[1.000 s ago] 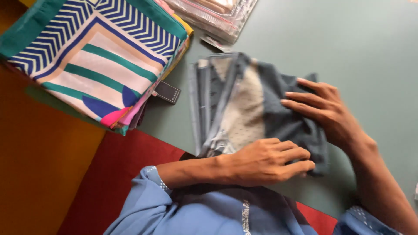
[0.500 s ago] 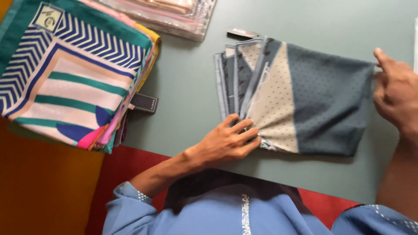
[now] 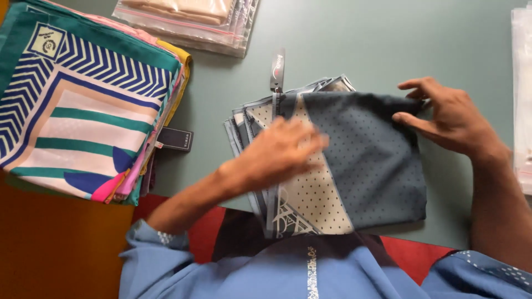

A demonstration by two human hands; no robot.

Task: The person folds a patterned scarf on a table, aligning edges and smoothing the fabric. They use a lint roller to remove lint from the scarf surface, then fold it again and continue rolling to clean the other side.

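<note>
A folded grey-blue scarf (image 3: 360, 160) with small dots and a cream panel lies on the pale green table (image 3: 354, 44). My left hand (image 3: 277, 152) rests flat on its left half, fingers spread and blurred. My right hand (image 3: 449, 119) pinches the scarf's upper right corner between thumb and fingers. A dark hang tag (image 3: 277, 69) sticks out from the scarf's top edge.
A stack of folded patterned scarves (image 3: 83, 105) with blue chevrons and green stripes sits at the left, a black tag (image 3: 175, 139) beside it. Clear bags with beige cloth (image 3: 188, 16) lie at the top. Another plastic bag (image 3: 522, 94) is at the right edge.
The scarf has been turned and now lies squarer in front of me. My left hand slid up onto its left half; my right hand moved to the upper right corner.
</note>
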